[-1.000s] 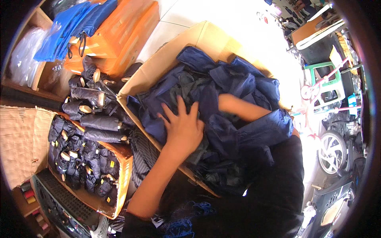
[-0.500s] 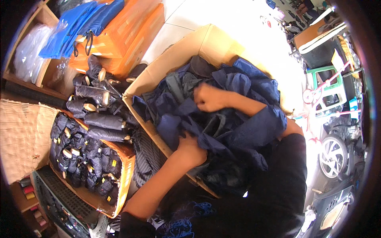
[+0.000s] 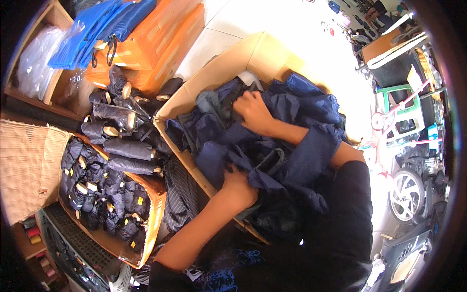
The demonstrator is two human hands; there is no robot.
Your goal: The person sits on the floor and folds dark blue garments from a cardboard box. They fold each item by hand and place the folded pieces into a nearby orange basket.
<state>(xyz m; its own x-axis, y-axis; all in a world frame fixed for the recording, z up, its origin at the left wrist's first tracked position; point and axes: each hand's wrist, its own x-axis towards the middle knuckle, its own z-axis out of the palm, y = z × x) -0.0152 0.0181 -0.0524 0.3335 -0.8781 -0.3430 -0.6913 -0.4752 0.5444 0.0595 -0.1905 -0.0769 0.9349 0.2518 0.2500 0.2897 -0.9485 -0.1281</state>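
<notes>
A cardboard box [image 3: 194, 92] in front of me holds a loose heap of navy and blackish fabric pieces [image 3: 306, 160]. Over the far middle of the heap, my right hand [image 3: 254, 113] is closed, its curled fingers gripping dark fabric. A navy piece drapes across my right forearm. At the box's near left side, my left hand [image 3: 238, 189] has its fingers bent into the navy fabric, closed on a fold; the fingertips are partly hidden. A pale patch [image 3: 250, 79] shows at the heap's far edge, beyond my right hand.
Left of the box lie several folded black umbrellas [image 3: 127, 148] with light handles. More fill an open carton [image 3: 155, 209] nearer me. Orange wrapped packages [image 3: 160, 44] carry blue folded items [image 3: 87, 36]. At right stand a green stool [image 3: 401, 92] and a motorbike wheel [image 3: 407, 194].
My right hand has moved slightly farther away, shifting fabric and uncovering the pale patch at the heap's far edge. My left hand stays almost in place.
</notes>
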